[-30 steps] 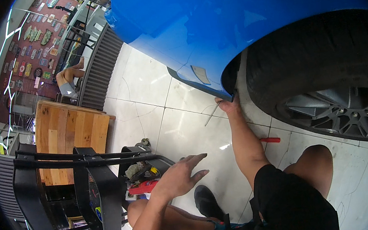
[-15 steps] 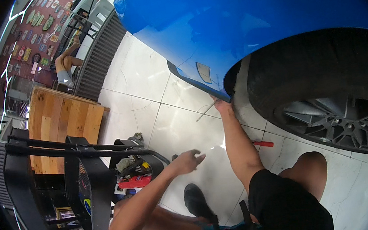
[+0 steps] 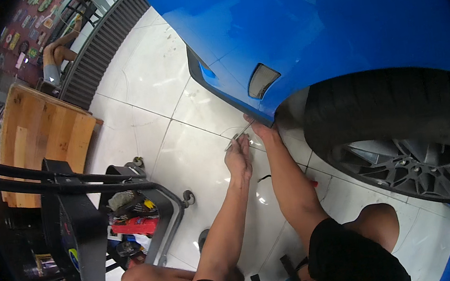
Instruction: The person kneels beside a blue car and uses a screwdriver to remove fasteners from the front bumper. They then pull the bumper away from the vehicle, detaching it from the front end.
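A thin light-coloured rod (image 3: 243,130) slants below the lower edge of the blue car's bumper (image 3: 216,53). My left hand (image 3: 238,158) reaches up to its lower part, fingertips closed around it. My right hand (image 3: 260,129) is at the rod's upper end, against the bumper's dark lower lip (image 3: 232,102). That lip hides part of the right hand, so its grip shows only partly; the fingers look closed on the rod. Just above, a small rectangular reflector or opening (image 3: 263,80) is set in the blue panel, ahead of the black tyre (image 3: 391,106).
A black tool cart (image 3: 78,227) stands at the left, with a red item (image 3: 135,226) and other tools on its shelf. Behind it is a wooden box (image 3: 44,137). A red-handled object (image 3: 313,184) lies on the tiled floor (image 3: 138,100). Another person's legs (image 3: 57,54) show at upper left.
My left hand has moved up and right from beside the cart to the rod. My right hand stays at the bumper edge. The view has shifted, with the cart further left.
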{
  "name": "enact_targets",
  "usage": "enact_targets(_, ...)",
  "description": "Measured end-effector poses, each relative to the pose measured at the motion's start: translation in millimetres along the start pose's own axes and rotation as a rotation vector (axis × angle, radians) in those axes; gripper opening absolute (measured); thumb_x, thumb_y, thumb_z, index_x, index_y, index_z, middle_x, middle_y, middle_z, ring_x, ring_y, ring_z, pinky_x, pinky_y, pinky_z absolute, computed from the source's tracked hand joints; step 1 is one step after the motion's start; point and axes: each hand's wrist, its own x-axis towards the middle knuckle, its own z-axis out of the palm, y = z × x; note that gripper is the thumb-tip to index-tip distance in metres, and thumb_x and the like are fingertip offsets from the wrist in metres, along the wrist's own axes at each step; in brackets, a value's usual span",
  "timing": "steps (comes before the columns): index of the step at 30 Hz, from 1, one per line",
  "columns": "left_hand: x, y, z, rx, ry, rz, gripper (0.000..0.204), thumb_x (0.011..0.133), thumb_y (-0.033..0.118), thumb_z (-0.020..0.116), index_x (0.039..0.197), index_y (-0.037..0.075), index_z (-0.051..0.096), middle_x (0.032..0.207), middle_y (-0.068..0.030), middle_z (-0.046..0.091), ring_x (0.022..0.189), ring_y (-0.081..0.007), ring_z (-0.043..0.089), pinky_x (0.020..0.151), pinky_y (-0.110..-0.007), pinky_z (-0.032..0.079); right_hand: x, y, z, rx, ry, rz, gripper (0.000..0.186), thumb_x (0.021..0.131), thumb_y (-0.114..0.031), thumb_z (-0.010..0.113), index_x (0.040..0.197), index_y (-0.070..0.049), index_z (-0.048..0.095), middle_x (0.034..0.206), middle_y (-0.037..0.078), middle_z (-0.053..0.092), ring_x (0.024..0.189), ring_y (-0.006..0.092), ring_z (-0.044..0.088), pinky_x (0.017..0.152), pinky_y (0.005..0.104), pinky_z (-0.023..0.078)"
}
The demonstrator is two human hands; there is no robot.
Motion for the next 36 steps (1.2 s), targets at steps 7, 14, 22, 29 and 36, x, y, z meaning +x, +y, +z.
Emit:
enact_targets(7, 14, 24, -3, 0.021, 0.080, 0.179, 0.044, 0.107, 0.018, 0.036, 0.131, -0.019, 0.037, 0.130, -0.0303, 0.049, 0.125, -0.0364, 0.052, 0.112, -0.042, 0.042, -8, 6, -54, -0.151, -0.358, -0.005, 0.038, 0.094, -0.022, 0.051, 0.125, 0.000, 0.053, 0.126, 0.019, 0.055, 0.114, 0.0300, 0.050, 0.095, 0.0389, 0.041)
enact_targets(14, -3, -1, 34, 0.094, 0.041, 0.150, 0.038, 0.106, 0.014, 0.037, 0.127, -0.018, 0.041, 0.119, -0.0306, 0.057, 0.112, -0.0375, 0.061, 0.104, -0.041, 0.051, 24, 46, -97, -0.208, -0.350, -0.058, 0.055, 0.088, -0.017, 0.054, 0.136, 0.007, 0.046, 0.139, 0.029, 0.048, 0.136, 0.0400, 0.040, 0.115, 0.0430, 0.030)
enact_targets(22, 0, 10, -13, 0.116, 0.132, 0.167, 0.039, 0.107, 0.016, 0.036, 0.127, -0.017, 0.038, 0.123, -0.0325, 0.054, 0.116, -0.0380, 0.059, 0.103, -0.041, 0.051, -39, -72, -49, -0.653, -0.303, -0.155, 0.048, 0.085, -0.017, 0.065, 0.129, 0.000, 0.054, 0.129, 0.023, 0.057, 0.126, 0.0360, 0.049, 0.106, 0.0399, 0.039)
enact_targets(29, -9, 1, -1, 0.084, 0.085, 0.129, 0.043, 0.107, 0.018, 0.035, 0.132, -0.018, 0.035, 0.130, -0.0344, 0.049, 0.121, -0.0396, 0.055, 0.107, -0.041, 0.047, -32, -91, -61, -0.052, -0.178, -0.068, 0.023, 0.088, -0.013, 0.067, 0.109, -0.004, 0.062, 0.104, 0.009, 0.066, 0.094, 0.0226, 0.060, 0.080, 0.0355, 0.049)
enact_targets(36, -12, 9, 13, 0.130, 0.093, 0.188, 0.042, 0.107, 0.018, 0.036, 0.131, -0.017, 0.038, 0.127, -0.0333, 0.053, 0.121, -0.0396, 0.056, 0.105, -0.042, 0.048, -16, -20, -36, 0.537, -0.083, 0.049, 0.010, 0.094, -0.008, 0.058, 0.104, -0.008, 0.060, 0.096, 0.004, 0.061, 0.084, 0.0172, 0.055, 0.071, 0.0324, 0.045)
